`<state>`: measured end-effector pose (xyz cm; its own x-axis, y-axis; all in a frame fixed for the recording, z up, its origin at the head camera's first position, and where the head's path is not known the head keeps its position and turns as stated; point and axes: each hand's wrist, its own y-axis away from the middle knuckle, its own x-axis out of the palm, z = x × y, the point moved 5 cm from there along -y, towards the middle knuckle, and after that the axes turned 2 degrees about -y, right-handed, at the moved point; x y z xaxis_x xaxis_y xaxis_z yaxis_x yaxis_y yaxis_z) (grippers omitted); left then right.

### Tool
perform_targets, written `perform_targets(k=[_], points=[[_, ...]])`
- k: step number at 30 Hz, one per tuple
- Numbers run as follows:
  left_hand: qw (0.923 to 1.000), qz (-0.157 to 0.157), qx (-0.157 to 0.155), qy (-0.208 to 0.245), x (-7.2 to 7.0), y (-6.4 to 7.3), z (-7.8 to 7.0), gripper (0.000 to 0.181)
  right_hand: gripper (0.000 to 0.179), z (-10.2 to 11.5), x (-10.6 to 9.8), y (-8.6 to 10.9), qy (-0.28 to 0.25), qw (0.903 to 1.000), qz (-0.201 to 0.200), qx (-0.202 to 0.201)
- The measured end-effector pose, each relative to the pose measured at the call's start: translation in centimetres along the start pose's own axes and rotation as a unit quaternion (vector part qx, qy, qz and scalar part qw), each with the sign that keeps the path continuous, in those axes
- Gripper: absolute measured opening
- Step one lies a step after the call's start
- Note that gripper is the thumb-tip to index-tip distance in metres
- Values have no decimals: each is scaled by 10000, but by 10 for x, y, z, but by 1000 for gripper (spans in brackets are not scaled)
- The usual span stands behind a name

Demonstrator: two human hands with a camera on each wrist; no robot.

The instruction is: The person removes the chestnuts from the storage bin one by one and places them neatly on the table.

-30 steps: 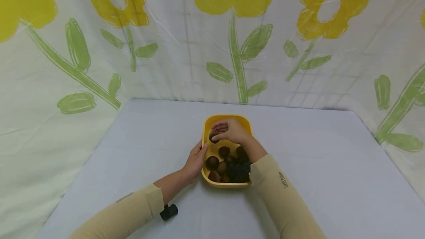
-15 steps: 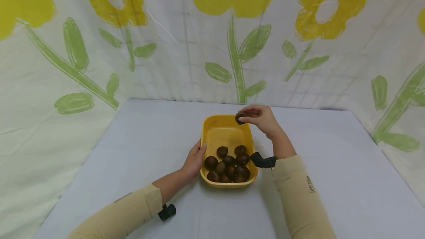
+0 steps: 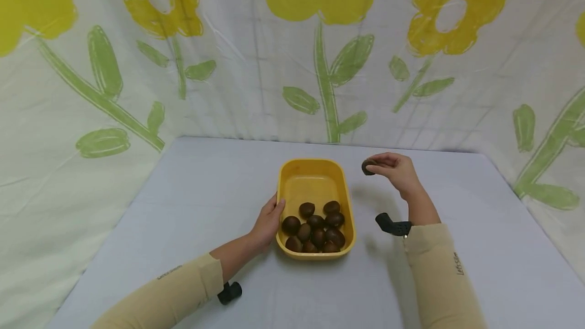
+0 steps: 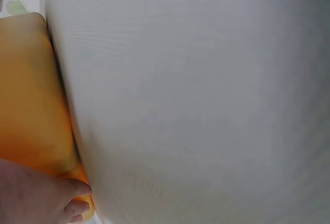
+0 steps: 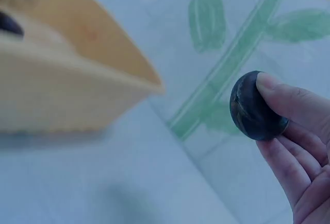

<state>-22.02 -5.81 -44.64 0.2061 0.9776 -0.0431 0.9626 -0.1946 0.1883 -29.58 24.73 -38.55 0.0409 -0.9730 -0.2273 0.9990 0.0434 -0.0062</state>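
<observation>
A yellow rectangular tray (image 3: 311, 166) stands mid-table, with several dark brown chestnuts (image 3: 316, 221) gathered in its near half. My left hand (image 3: 267, 222) grips the tray's left side, thumb over the rim and fingers along the outer wall. In the left wrist view, fingertips (image 4: 80, 188) show against the tray's yellow side. Right of the tray and above the table, my right hand (image 3: 398, 174) pinches one chestnut (image 5: 253, 105) between thumb and fingers. The right wrist view shows it dark and rounded, held off to the right of the tray's corner.
A pale cloth covers the table (image 3: 219, 176). Behind it hangs a white curtain (image 3: 237, 90) printed with yellow flowers. Black camera mounts (image 3: 394, 225) sit at both wrists, the left one (image 3: 230, 292) low over the table.
My right hand has lifted a chestnut out of the tray's far part and carried it right, past the right rim. The left hand and tray have stayed nearly still.
</observation>
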Motion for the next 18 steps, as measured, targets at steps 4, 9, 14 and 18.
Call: perform_targets(k=[4,9,14,18], points=[[10000,-75,16,-38,-2,1,0,51,43,-25,-5,1,250,9991,-105,315],[10000,-28,15,-61,-2,0,1,51,50,-52,-6,4,796,9928,-306,840],[10000,-8,9,-84,-1,0,2,51,50,-62,-10,7,1038,9882,-542,988],[10000,-2,-11,-95,0,0,2,51,50,-66,-14,8,1143,9863,-660,992]])
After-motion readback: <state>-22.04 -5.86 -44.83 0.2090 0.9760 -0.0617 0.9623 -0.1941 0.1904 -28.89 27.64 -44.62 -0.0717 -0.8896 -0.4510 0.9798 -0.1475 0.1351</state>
